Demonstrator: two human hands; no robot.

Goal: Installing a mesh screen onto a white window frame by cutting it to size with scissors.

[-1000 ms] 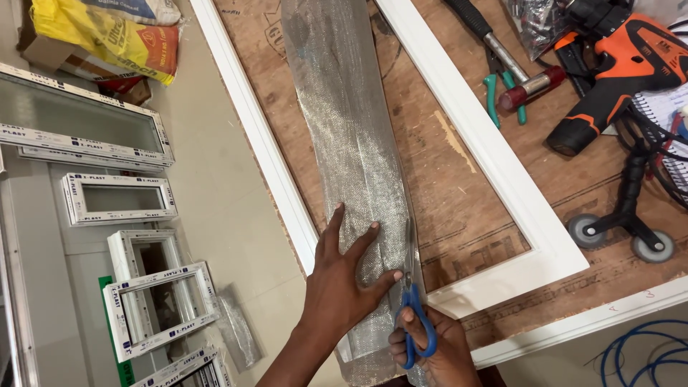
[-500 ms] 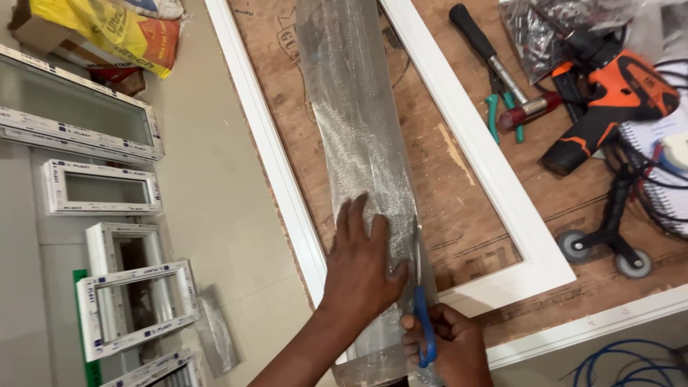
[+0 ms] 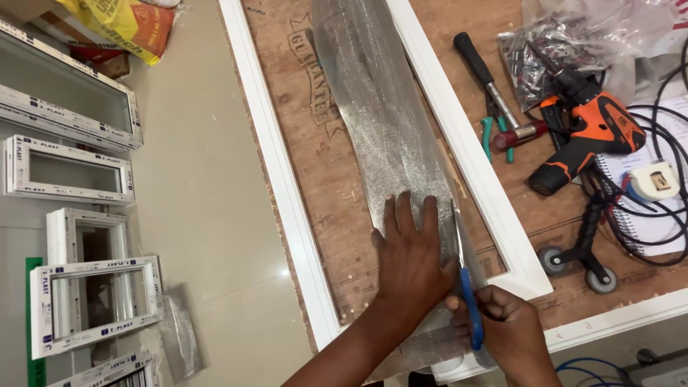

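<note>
A long strip of grey wire mesh [image 3: 376, 107] lies lengthwise inside a white window frame [image 3: 287, 193] on a brown plywood board [image 3: 315, 165]. My left hand [image 3: 410, 251] presses flat on the near end of the mesh, fingers together. My right hand [image 3: 505, 330] grips blue-handled scissors [image 3: 466, 279], whose blades run up along the mesh's right edge next to my left hand.
To the right lie a black-handled hammer [image 3: 494, 93], an orange and black drill [image 3: 588, 136], a bag of screws [image 3: 545, 50], a roller tool [image 3: 584, 244], black cables and a notebook [image 3: 645, 208]. Several small white frames [image 3: 72, 172] sit on the tiled floor at left, beside a yellow sack [image 3: 129, 25].
My left hand has slid up the mesh and its fingers have closed together. The scissors have advanced along the mesh's right edge. The view has shifted slightly.
</note>
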